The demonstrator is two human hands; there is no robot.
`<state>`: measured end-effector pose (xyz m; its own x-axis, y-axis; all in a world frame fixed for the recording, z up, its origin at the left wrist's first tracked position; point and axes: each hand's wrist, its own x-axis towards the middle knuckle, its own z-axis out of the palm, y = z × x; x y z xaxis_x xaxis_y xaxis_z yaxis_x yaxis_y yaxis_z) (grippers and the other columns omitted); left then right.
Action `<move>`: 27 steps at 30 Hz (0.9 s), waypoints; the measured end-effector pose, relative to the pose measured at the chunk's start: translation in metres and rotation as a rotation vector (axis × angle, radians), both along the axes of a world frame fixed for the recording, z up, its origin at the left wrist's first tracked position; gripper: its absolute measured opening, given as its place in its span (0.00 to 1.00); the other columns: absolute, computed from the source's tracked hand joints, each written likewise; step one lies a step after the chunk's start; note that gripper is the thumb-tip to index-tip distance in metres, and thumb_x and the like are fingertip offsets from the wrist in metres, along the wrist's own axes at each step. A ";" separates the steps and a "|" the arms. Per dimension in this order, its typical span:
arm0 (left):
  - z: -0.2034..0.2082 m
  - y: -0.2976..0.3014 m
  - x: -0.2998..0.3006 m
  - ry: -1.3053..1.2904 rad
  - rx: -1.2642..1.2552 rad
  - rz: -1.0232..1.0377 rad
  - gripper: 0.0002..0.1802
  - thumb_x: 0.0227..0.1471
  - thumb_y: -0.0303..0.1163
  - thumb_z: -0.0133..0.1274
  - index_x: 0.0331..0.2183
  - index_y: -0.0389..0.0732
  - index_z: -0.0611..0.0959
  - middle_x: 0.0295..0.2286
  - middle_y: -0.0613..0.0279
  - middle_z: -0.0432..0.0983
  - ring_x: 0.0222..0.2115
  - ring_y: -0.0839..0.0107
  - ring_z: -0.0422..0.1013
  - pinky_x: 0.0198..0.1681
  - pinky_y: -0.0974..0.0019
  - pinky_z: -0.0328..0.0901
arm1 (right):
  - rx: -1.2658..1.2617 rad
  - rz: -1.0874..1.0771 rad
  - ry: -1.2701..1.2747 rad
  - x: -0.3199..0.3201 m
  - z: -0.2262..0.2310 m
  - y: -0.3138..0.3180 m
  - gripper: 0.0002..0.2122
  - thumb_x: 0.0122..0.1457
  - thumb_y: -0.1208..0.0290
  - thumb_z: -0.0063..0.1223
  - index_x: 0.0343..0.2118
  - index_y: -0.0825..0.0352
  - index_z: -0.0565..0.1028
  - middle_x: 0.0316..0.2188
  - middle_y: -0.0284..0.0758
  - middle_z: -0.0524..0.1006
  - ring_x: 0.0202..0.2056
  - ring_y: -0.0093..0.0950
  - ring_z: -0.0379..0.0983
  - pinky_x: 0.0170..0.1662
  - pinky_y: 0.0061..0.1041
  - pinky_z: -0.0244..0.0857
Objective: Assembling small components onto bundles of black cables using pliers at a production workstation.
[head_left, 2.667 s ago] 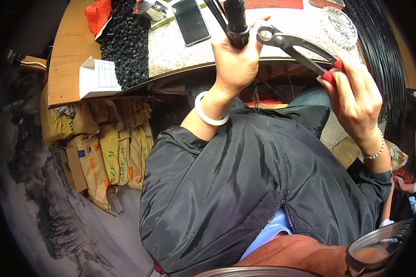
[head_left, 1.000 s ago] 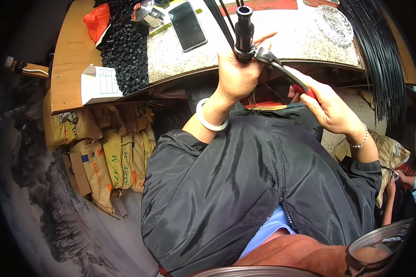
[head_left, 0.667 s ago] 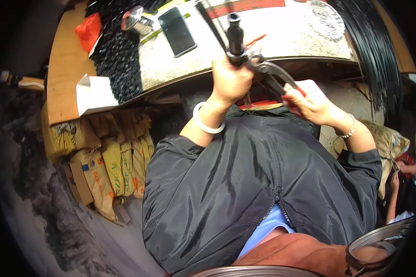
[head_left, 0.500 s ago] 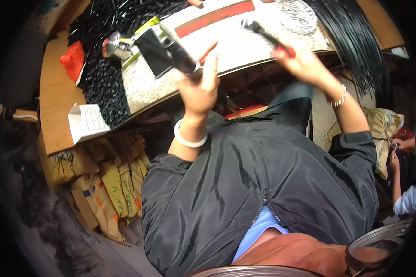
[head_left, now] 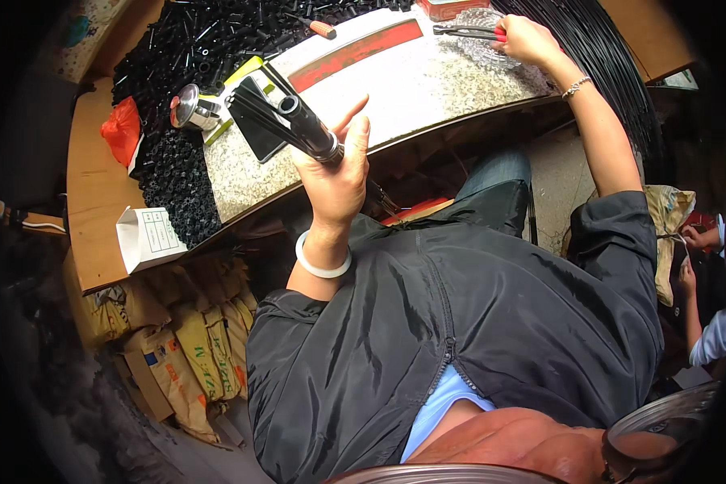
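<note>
My left hand is closed round a thick black tube and several thin black rods. Its thumb and forefinger point up past them, over the table's near edge. In my right hand is a pair of pliers with red handles and dark jaws pointing left. The jaws are just above or at the edge of a pile of thin, pale, clear-looking rings; whether they touch it I cannot tell. Behind the tube lies a dark phone-like slab on the speckled tabletop.
Small black parts heap along the table's left and far side. A shiny metal pot, red bag and white box stand left. Long black rods lie right. Sacks fill the lower left; another person's hand shows right.
My right hand has moved away and to the right with the pliers, up to the pale rings. The left hand still holds the tube and rods, slightly lower in the view.
</note>
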<state>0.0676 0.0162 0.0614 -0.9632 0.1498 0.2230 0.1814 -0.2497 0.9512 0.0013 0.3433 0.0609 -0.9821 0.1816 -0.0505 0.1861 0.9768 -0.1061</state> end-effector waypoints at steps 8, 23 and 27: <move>-0.006 0.002 -0.003 0.088 -0.084 -0.012 0.14 0.51 0.22 0.49 0.41 0.28 0.74 0.10 0.74 0.60 0.08 0.87 0.51 0.10 0.80 0.46 | 0.041 -0.010 0.030 0.004 0.000 -0.003 0.14 0.50 0.59 0.55 0.26 0.67 0.70 0.26 0.40 0.75 0.33 0.38 0.72 0.35 0.34 0.64; -0.002 0.003 0.000 0.097 -0.115 -0.027 0.12 0.50 0.24 0.51 0.39 0.29 0.77 0.12 0.74 0.63 0.09 0.87 0.54 0.11 0.80 0.47 | -0.137 0.036 0.250 0.004 -0.011 0.012 0.10 0.53 0.64 0.53 0.28 0.66 0.72 0.21 0.33 0.72 0.25 0.27 0.68 0.28 0.26 0.61; -0.001 0.007 0.001 0.117 -0.156 -0.075 0.11 0.51 0.24 0.51 0.37 0.30 0.78 0.13 0.74 0.63 0.09 0.87 0.55 0.11 0.80 0.48 | -1.312 0.061 0.378 0.042 0.004 -0.047 0.09 0.57 0.65 0.50 0.28 0.66 0.73 0.17 0.21 0.62 0.19 0.11 0.55 0.22 0.14 0.49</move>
